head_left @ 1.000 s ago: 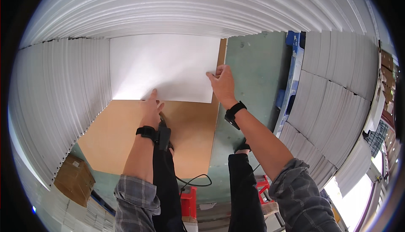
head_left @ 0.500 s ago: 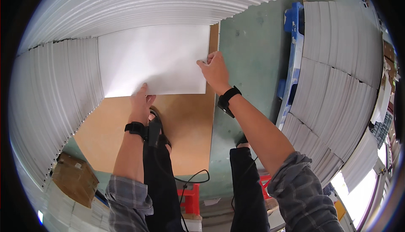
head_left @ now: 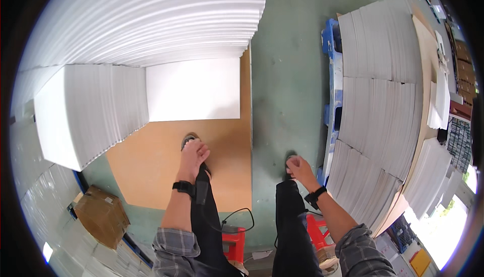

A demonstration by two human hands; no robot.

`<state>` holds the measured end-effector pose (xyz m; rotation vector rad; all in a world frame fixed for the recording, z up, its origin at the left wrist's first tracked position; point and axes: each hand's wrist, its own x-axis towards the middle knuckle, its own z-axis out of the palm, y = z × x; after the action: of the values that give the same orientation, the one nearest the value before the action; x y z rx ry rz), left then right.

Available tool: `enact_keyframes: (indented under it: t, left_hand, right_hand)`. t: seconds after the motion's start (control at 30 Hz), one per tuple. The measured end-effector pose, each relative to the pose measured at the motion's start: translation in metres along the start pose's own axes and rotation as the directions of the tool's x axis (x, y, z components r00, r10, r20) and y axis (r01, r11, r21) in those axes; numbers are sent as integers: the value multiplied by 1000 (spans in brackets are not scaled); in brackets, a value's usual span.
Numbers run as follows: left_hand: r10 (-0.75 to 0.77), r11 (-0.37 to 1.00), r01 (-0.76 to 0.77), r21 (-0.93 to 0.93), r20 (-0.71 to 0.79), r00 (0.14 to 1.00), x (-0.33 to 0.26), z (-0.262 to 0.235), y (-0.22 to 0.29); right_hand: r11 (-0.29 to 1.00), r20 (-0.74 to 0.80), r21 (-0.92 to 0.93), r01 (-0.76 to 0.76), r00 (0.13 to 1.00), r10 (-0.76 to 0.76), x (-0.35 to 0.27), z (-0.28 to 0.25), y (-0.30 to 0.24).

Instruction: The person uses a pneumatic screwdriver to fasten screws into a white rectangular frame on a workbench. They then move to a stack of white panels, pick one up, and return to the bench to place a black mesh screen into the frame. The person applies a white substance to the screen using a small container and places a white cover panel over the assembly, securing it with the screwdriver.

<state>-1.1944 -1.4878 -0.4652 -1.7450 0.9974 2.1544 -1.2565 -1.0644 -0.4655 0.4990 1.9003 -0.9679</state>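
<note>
On brown board [head_left: 166, 171]: white sheet [head_left: 194, 89], now released. Left hand [head_left: 194, 155] and right hand [head_left: 298, 167] withdrawn, loosely curled, empty.

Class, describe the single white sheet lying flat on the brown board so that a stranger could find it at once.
Start at the large brown board on the green floor, walled in behind and on the left by tall stacks of white sheets. At the board's far end lies the white sheet, flat and alone, beyond the left hand. Unlike its neighbours, it shows its whole broad face rather than layered edges.
</note>
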Motion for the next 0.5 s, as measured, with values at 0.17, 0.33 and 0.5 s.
enact_keyframes:
  t: [0.17, 0.33, 0.5]
  left_hand:
    - [273, 905, -286, 316, 86, 958, -147, 38, -29]
    - [495, 794, -533, 294, 198, 846, -274, 31, -114]
    - [566, 789, -527, 316, -39, 823, -404, 21, -164]
  right_hand:
    - [1000, 92, 18, 8, 996, -10, -113, -50, 18]
    - [966, 273, -138, 216, 946, -173, -177, -88, -3]
    - [865, 384, -238, 441, 861, -333, -184, -112, -46]
